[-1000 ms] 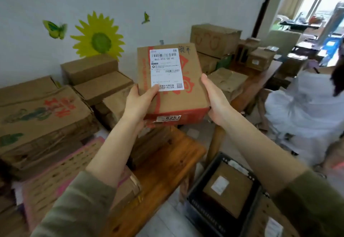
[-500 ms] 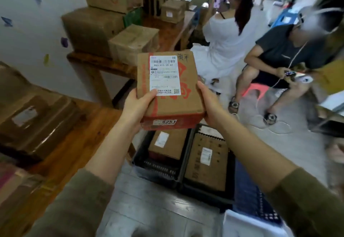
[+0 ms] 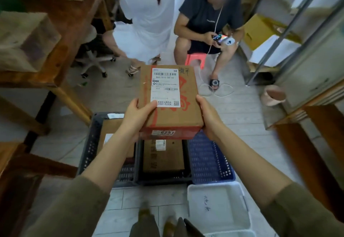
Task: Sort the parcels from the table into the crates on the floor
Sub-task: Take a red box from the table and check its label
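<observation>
Both hands hold one brown parcel (image 3: 173, 117) up at the middle of the view, above the crates on the floor. The left hand (image 3: 137, 117) grips its 9 o'clock edge, thumb laid on top at the corner of the white shipping label (image 3: 165, 87), fingers curled out of sight underneath. The right hand (image 3: 208, 119) grips the 3 o'clock edge the same way, thumb along the side. The near end face is red and reads 6251.

Directly below, toward 6 o'clock, a black crate (image 3: 163, 180) holds a flat carton (image 3: 163, 160). At its 9 o'clock a grey crate (image 3: 90, 149) holds another box (image 3: 109, 128); at its 3 o'clock sits a blue crate (image 3: 206, 162), and a white bin (image 3: 216, 208) lies toward 5 o'clock.

A wooden desk (image 3: 74, 13) fills the 10 o'clock corner. At 12 o'clock two people sit – one in white (image 3: 149, 16), one in a dark shirt (image 3: 204, 9) on a red stool (image 3: 193, 59), holding a phone (image 3: 220, 38).
</observation>
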`<state>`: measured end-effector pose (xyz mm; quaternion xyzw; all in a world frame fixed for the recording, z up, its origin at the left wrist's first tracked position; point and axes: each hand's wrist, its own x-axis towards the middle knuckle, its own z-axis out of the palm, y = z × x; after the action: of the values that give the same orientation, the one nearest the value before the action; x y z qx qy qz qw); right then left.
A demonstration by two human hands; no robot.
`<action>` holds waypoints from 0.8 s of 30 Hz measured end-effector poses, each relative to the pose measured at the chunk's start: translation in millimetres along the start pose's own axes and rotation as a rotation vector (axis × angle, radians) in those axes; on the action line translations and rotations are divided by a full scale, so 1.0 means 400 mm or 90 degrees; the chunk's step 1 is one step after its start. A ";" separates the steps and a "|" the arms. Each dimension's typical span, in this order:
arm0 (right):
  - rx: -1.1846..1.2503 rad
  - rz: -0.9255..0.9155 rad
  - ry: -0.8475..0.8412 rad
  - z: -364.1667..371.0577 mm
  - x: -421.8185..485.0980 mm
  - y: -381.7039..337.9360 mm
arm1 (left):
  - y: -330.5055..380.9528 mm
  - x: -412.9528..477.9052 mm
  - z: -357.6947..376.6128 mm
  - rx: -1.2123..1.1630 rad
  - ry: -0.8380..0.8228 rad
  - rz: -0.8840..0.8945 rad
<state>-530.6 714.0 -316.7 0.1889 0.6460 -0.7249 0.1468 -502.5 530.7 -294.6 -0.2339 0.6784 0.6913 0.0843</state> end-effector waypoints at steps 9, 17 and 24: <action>0.067 0.056 0.125 -0.161 0.095 0.048 | -0.029 0.194 0.202 0.103 -0.124 -0.066; 0.193 0.115 0.279 -0.244 0.219 0.163 | -0.112 0.404 0.362 0.238 -0.279 -0.085; 0.300 0.199 0.409 -0.315 0.322 0.333 | -0.269 0.555 0.484 0.348 -0.355 -0.115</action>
<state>-573.0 826.9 -505.6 0.5292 0.4394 -0.7259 -0.0006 -690.9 682.1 -494.2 -0.0649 0.7652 0.5123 0.3846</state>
